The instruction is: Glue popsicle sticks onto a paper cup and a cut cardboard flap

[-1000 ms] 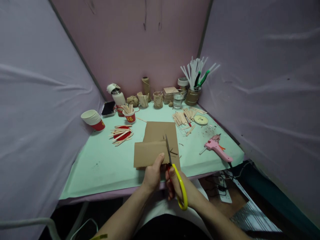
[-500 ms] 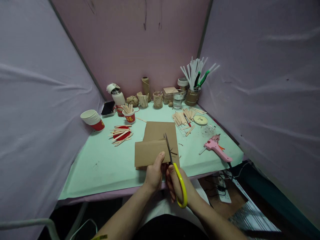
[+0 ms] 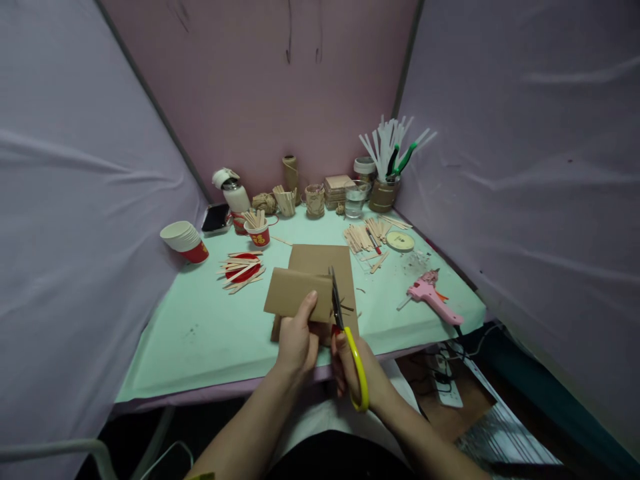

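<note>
My left hand (image 3: 299,337) grips the lower right part of a folded piece of brown cardboard (image 3: 295,293), its thumb on top. Yellow-handled scissors (image 3: 358,373) are in my right hand (image 3: 356,367), with the dark blades pointing away from me along the right edge of the folded piece. Beneath them a larger brown cardboard sheet (image 3: 323,257) lies flat on the table, with thin dark offcuts on its right side.
A pink glue gun (image 3: 434,299) lies on the right of the table (image 3: 200,360). Wooden sticks on a red disc (image 3: 243,268) and stacked paper cups (image 3: 185,241) are at left. Along the back stand a bottle (image 3: 235,195), a glass (image 3: 355,200) and a jar (image 3: 384,195) with white strips.
My left hand and the folded cardboard have shifted slightly left, and the piece has tilted. The scissors have moved a little left with my right hand.
</note>
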Demonstrator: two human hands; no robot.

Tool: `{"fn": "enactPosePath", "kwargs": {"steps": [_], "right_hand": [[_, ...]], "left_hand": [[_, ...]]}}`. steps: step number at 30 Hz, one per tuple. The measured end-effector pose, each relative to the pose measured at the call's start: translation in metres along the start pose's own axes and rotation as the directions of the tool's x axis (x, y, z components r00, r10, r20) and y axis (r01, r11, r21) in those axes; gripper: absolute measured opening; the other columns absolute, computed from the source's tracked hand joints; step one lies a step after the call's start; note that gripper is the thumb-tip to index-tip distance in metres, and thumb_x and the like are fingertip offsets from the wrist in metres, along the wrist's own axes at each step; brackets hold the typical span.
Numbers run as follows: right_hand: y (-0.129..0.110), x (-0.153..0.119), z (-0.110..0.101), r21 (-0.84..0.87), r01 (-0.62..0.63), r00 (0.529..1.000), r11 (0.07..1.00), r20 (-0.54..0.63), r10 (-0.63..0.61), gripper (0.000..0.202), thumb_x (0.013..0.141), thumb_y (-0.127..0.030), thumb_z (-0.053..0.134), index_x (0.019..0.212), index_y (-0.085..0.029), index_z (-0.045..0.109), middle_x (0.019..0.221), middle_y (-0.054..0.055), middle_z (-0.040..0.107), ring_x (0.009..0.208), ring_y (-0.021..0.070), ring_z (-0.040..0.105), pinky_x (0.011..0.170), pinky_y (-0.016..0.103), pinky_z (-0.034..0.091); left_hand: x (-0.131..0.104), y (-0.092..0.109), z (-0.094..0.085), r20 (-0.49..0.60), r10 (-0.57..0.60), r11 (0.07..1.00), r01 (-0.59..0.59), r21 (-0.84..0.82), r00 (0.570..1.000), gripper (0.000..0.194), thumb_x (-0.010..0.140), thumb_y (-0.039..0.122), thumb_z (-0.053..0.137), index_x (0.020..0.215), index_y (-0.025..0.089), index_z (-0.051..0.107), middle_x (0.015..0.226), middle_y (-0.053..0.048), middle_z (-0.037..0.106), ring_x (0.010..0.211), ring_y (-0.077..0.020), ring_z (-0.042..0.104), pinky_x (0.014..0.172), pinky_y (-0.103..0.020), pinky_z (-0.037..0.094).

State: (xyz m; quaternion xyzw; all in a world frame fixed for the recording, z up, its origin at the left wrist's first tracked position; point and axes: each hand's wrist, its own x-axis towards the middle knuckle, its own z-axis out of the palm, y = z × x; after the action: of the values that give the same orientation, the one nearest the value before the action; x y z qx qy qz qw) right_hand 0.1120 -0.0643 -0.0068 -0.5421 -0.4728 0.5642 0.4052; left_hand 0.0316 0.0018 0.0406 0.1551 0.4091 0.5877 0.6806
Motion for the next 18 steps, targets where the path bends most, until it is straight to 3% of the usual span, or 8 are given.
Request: {"fn": "enactPosePath", "kwargs": {"steps": [5, 11, 18], "right_hand": [[-0.012, -0.01, -0.015, 0.074, -0.007, 0.998, 0.997, 0.067, 0.002, 0.078, 0.067, -0.094, 0.018, 0.078, -0.021, 0.042, 0.052, -0.007, 0.039, 0.043, 0.0094, 0.04, 0.047, 0.027, 0.045], [-0.024, -0.02, -0.038, -0.175, 0.128, 0.973, 0.976, 0.212, -0.09, 0.072, 0.08, -0.084, 0.016, 0.085, -0.02, 0.047, 0.069, -0.001, 0.044, 0.057, 0.0118, 0.04, 0.052, 0.026, 0.04], [-0.038, -0.03, -0.047, -0.258, 0.181, 0.957, 0.949, 0.267, -0.11, 0.068, 0.086, -0.078, 0.014, 0.092, -0.02, 0.049, 0.072, 0.0, 0.046, 0.063, 0.0147, 0.041, 0.057, 0.029, 0.043]], "left_hand": [[0.014, 0.023, -0.007, 0.154, -0.106, 0.98, 0.078, 0.182, 0.982, 0.031, 0.07, 0.014, 0.075, 0.099, 0.01, 0.066, 0.085, -0.008, 0.073, 0.066, -0.0184, 0.069, 0.06, -0.028, 0.059], [0.022, 0.043, -0.013, 0.319, -0.201, 0.926, 0.074, 0.37, 0.926, 0.03, 0.068, 0.021, 0.077, 0.093, 0.007, 0.067, 0.083, -0.011, 0.073, 0.065, -0.0193, 0.069, 0.064, -0.029, 0.059], [0.028, 0.063, -0.013, 0.407, -0.351, 0.86, 0.119, 0.495, 0.843, 0.04, 0.063, 0.022, 0.082, 0.097, 0.01, 0.066, 0.09, -0.011, 0.073, 0.071, -0.0199, 0.068, 0.063, -0.03, 0.059]]}}
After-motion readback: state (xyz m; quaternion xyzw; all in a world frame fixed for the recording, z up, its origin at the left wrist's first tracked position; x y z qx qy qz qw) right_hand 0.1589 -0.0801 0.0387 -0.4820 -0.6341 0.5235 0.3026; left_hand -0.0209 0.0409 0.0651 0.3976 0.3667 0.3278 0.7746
